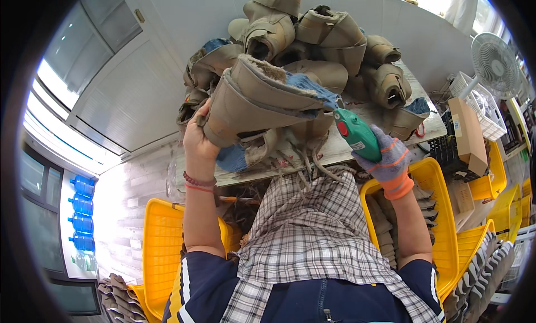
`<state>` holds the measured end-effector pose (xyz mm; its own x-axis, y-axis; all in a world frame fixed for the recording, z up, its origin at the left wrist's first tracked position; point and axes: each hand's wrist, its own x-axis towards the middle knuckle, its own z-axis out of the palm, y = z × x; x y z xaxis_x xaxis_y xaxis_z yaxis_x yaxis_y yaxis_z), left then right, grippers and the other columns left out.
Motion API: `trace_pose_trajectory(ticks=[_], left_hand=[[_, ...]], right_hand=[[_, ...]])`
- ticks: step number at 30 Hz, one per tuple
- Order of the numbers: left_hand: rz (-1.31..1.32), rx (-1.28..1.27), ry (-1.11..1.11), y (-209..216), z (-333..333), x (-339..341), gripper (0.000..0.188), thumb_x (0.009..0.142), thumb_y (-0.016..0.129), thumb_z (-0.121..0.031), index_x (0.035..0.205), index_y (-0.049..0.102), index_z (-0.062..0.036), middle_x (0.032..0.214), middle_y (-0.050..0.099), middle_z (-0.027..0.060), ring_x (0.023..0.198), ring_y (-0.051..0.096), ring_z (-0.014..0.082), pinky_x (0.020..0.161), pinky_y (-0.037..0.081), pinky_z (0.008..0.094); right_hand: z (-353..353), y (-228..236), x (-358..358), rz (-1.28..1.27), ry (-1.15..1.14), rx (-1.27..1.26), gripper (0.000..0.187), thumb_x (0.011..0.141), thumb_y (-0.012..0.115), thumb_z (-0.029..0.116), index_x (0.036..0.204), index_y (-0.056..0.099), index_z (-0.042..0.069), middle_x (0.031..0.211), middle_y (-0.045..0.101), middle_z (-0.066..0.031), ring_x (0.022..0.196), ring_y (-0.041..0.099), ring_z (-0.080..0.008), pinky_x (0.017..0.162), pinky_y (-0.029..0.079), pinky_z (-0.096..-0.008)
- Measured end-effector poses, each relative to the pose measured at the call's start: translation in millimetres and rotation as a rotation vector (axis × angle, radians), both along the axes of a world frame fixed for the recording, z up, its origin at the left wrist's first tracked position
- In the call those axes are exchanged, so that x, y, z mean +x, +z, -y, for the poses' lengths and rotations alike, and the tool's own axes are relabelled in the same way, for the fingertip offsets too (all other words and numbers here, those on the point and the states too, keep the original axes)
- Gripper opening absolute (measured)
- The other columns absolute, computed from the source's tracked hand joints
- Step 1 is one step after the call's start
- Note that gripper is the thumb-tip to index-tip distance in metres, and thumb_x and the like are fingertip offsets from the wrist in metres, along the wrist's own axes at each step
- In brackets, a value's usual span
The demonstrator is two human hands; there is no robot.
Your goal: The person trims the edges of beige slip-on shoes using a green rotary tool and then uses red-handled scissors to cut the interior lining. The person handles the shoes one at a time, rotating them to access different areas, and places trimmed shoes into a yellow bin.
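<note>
The left grip [200, 140], a bare hand with a dark red beaded bracelet and a coral band at the wrist, pinches the left end of a tan boot upper [254, 108]; most of its fingers are hidden behind the piece. The right grip [389, 162], in a grey glove with orange stripes and an orange cuff, is wrapped around a green handheld tool [360, 138] with a red button.

The boot upper is over the near part of the counter [336, 150], left of its middle, with pale fleece along its upper side and blue fabric [307, 84] spilling out to the right. The tool's nose is at the end of that fabric; whether they touch, I cannot tell.

Behind, a heap of tan boot uppers [329, 38] covers the middle of the counter toward its far edge. A blue-lined piece [233, 158] lies by the near left corner, another [407, 121] toward the near right corner, and narrow tan strips [321, 165] hang over the near edge.

Below the near edge, a checked apron [312, 228] spans the person's lap, between a yellow basket [159, 239] on the left and a second yellow basket [446, 222] on the right, which holds tan pieces [384, 217]. Past the counter's right edge are a cardboard box [468, 136], a white basket [484, 108] and a white fan [496, 63]. Well to the left, large blue bottles [82, 211] line up.
</note>
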<state>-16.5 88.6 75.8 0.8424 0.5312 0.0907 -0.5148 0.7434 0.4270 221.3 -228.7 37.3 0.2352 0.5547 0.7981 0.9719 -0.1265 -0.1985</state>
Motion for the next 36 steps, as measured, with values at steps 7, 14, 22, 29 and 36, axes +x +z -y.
trace_pose_trajectory(ticks=[7, 14, 22, 29, 36], left_hand=[[-0.065, -0.066, 0.013, -3.6, 4.2, 8.0, 0.030, 0.096, 0.038, -0.009, 0.117, 0.052, 0.0063, 0.118, 0.058, 0.0202, 0.106, 0.058, 0.0296, 0.092, 0.048, 0.0431], [-0.052, -0.029, 0.047, 7.7, 32.7, 7.3, 0.032, 0.093, 0.043, -0.010, 0.121, 0.050, 0.0041, 0.123, 0.055, 0.0193, 0.110, 0.056, 0.0299, 0.096, 0.045, 0.0445], [-0.008, 0.167, 0.253, 24.2, 82.4, 2.8, 0.038, 0.093, 0.049, -0.011, 0.130, 0.044, -0.0003, 0.129, 0.050, 0.0140, 0.118, 0.050, 0.0277, 0.099, 0.041, 0.0435], [-0.058, 0.427, 0.401, 15.5, 95.9, 0.6, 0.044, 0.093, 0.050, -0.007, 0.135, 0.038, -0.0017, 0.133, 0.047, 0.0125, 0.122, 0.046, 0.0274, 0.102, 0.039, 0.0440], [-0.069, 0.638, 0.404, 2.5, 103.0, 0.6, 0.047, 0.091, 0.050, 0.000, 0.136, 0.037, -0.0025, 0.133, 0.046, 0.0113, 0.122, 0.046, 0.0248, 0.101, 0.041, 0.0421]], right_hand=[[-5.3, 3.9, -4.3, 0.009, 0.050, 0.004, 0.059, 0.061, 0.083, 0.032, 0.107, 0.061, 0.003, 0.075, 0.064, -0.0116, 0.060, 0.060, -0.0283, 0.055, 0.049, -0.0364], [-12.6, 16.2, -16.0, -0.036, 0.118, 0.018, 0.058, 0.061, 0.083, 0.033, 0.106, 0.059, 0.003, 0.077, 0.064, -0.0118, 0.060, 0.060, -0.0286, 0.055, 0.050, -0.0357], [-17.1, 28.3, -36.3, -0.280, 0.218, 0.004, 0.055, 0.063, 0.082, 0.029, 0.108, 0.059, 0.005, 0.086, 0.066, -0.0124, 0.070, 0.064, -0.0273, 0.062, 0.052, -0.0335], [-29.2, 35.9, -49.5, -0.496, 0.305, 0.016, 0.052, 0.067, 0.081, 0.025, 0.110, 0.059, 0.005, 0.090, 0.067, -0.0113, 0.075, 0.066, -0.0221, 0.066, 0.052, -0.0306], [-40.0, 35.4, -53.8, -0.663, 0.333, 0.029, 0.054, 0.067, 0.082, 0.026, 0.111, 0.059, 0.005, 0.091, 0.067, -0.0109, 0.077, 0.066, -0.0173, 0.068, 0.053, -0.0286]])
